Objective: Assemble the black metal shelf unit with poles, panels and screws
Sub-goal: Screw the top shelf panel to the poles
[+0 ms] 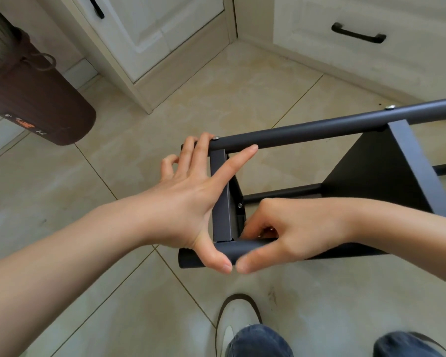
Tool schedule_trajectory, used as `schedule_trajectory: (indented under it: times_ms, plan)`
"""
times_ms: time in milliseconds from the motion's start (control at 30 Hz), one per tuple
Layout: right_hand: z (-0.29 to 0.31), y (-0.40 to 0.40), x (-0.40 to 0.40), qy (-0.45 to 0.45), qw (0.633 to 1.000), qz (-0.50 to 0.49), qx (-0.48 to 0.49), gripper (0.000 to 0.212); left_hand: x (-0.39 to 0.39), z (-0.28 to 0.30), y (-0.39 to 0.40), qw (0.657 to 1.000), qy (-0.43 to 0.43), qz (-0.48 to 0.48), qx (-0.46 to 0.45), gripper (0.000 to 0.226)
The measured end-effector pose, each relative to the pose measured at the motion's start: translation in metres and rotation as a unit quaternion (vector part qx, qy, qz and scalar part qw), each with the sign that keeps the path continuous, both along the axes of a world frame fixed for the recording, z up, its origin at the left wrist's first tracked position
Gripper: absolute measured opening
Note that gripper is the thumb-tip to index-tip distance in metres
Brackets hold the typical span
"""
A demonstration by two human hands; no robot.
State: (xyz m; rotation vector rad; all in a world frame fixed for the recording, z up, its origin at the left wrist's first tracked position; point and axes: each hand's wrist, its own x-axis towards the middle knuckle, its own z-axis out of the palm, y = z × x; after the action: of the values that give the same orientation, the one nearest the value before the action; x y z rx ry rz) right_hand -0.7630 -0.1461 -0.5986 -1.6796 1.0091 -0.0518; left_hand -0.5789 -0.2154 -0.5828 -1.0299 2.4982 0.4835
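Note:
The black metal shelf unit point(371, 173) lies on its side above the tiled floor. My left hand point(191, 199) spreads across its end panel point(220, 197): the index finger lies along the upper pole point(319, 127), other fingertips sit on that pole's end beside a silver screw point(216, 137), and the thumb hooks over the lower pole point(191, 258). My right hand point(289, 230) holds the lower pole with its thumb under it and its curled fingers pinching at the panel's corner; what they pinch is hidden. A second panel point(407, 163) crosses further right, with a screw point(389, 107) above it.
White cabinets with black handles point(358, 34) stand at the back. A brown roll-shaped thing point(34, 99) leans in at the left. My shoe point(238, 320) and jeans-clad knees point(258, 341) are at the bottom edge, on beige floor tiles point(113, 292).

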Motion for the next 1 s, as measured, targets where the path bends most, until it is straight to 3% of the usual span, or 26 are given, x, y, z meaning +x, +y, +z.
schedule_trajectory:
  times_ms: [167, 333, 533, 700, 1000]
  plan:
    - [-0.009, -0.004, -0.012, 0.020, 0.982, -0.173, 0.068, 0.048, 0.003, -0.002, 0.011, 1.000, 0.007, 0.000, 0.001, 0.146]
    - [-0.026, -0.011, -0.008, 0.023, 0.964, -0.218, 0.150, 0.037, 0.005, -0.003, 0.017, 1.000, 0.016, 0.009, 0.001, 0.147]
    - [-0.037, -0.019, 0.003, 0.015, 0.970, -0.169, 0.176, 0.033, 0.008, -0.006, 0.020, 0.999, 0.031, 0.001, -0.012, 0.145]
    - [-0.040, -0.024, 0.015, -0.026, 0.973, -0.146, 0.174, 0.006, 0.010, -0.006, 0.022, 0.999, 0.047, 0.001, -0.010, 0.144]
    - [-0.041, -0.025, 0.010, -0.118, 0.955, -0.131, 0.239, 0.013, 0.011, -0.004, 0.032, 0.998, 0.058, 0.010, -0.015, 0.145]
